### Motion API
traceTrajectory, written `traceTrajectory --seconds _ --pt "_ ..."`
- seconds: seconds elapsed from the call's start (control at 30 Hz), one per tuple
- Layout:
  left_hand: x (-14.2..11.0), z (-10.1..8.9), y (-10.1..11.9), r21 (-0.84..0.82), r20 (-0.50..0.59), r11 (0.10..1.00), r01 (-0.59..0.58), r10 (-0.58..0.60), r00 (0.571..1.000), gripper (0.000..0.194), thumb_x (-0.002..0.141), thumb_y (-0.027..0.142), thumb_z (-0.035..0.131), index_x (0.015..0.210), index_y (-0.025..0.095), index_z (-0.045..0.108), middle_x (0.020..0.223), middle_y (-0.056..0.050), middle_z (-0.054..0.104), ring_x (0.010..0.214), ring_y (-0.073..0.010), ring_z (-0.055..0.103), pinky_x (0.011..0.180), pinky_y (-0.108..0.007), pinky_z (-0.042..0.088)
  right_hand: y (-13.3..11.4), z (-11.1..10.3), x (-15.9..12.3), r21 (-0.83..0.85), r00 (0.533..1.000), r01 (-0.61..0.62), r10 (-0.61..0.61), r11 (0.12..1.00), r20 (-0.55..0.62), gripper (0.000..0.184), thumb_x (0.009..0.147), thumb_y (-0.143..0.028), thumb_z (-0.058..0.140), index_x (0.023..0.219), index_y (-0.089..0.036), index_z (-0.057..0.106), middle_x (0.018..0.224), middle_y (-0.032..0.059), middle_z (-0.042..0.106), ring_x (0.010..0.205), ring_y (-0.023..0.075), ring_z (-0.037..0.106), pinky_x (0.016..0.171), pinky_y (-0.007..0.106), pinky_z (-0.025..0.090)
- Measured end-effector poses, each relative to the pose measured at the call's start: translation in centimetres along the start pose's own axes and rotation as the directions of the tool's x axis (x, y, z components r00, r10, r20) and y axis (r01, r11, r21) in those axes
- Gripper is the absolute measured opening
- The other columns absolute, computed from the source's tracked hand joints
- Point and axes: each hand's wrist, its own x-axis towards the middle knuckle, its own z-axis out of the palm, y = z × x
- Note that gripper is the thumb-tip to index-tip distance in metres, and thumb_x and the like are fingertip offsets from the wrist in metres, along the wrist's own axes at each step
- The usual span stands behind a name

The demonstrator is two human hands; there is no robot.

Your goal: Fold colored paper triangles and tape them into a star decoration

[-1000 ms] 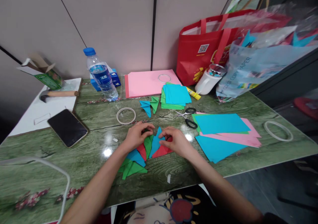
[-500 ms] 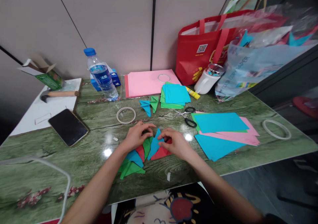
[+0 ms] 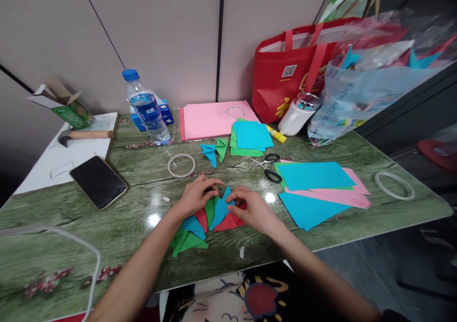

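Note:
A row of linked folded paper pieces in green [image 3: 189, 243], blue [image 3: 194, 226] and red [image 3: 202, 218] curves across the table in front of me. My left hand [image 3: 198, 196] rests over its upper part, thumb and fingers bent around a green folded piece [image 3: 211, 210]; its exact grip is partly hidden. Thumb and fingers of my right hand [image 3: 250, 206] pinch the edge of a pointed blue folded piece [image 3: 220, 212]. Beneath that hand lies a red folded piece [image 3: 230, 221]. Two loose folded pieces, blue [image 3: 210, 154] and green [image 3: 221, 149], lie beyond my hands.
Scissors [image 3: 267, 166] lie beside stacked paper squares [image 3: 254, 135] and cut sheets [image 3: 314, 175]. Tape rolls [image 3: 181, 155] flank the work. Farther out are a phone [image 3: 98, 182], hammer [image 3: 89, 134], water bottle [image 3: 148, 110], glue stick [image 3: 276, 134], white mug [image 3: 296, 116] and red bag [image 3: 273, 84].
The blue folded piece in my right hand has shifted slightly left, against the green one. My left hand has barely moved.

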Motion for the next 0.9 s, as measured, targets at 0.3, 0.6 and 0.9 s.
traceTrajectory --seconds 0.3,0.6,0.9 --pt "0.0 -0.1 0.7 0.053 -0.015 0.998 -0.037 0.037 0.999 0.022 0.083 0.025 0.060 0.105 0.023 0.061 0.089 0.000 0.067 0.090 -0.0186 0.053 0.084 -0.032 0.040 0.3 0.2 -0.2 -0.006 1.000 -0.015 0.015 1.000 0.003 0.016 0.069 -0.013 0.064 0.084 -0.018 0.068 0.089 0.0031 0.061 0.072 0.0136 0.058 0.070 0.027 0.047" --pt "0.2 0.3 0.1 0.049 -0.026 0.997 -0.059 0.061 0.998 0.009 0.081 0.029 0.062 0.077 0.022 0.065 0.084 0.001 0.067 0.088 -0.0173 0.054 0.094 -0.035 0.035 1.3 0.1 -0.2 -0.029 1.000 0.015 -0.015 0.999 -0.003 0.021 0.065 -0.009 0.065 0.083 -0.019 0.068 0.087 0.0014 0.060 0.069 0.0122 0.056 0.068 0.026 0.046" --pt "0.2 0.5 -0.2 0.045 -0.057 0.994 -0.101 0.103 0.993 0.013 0.084 0.025 0.057 0.076 0.021 0.067 0.084 0.001 0.066 0.086 -0.0158 0.054 0.094 -0.034 0.035 1.2 0.3 -0.3 -0.028 1.000 0.013 -0.013 1.000 -0.004 0.021 0.065 -0.010 0.065 0.083 -0.019 0.069 0.081 0.0005 0.058 0.066 0.0117 0.054 0.065 0.026 0.044"
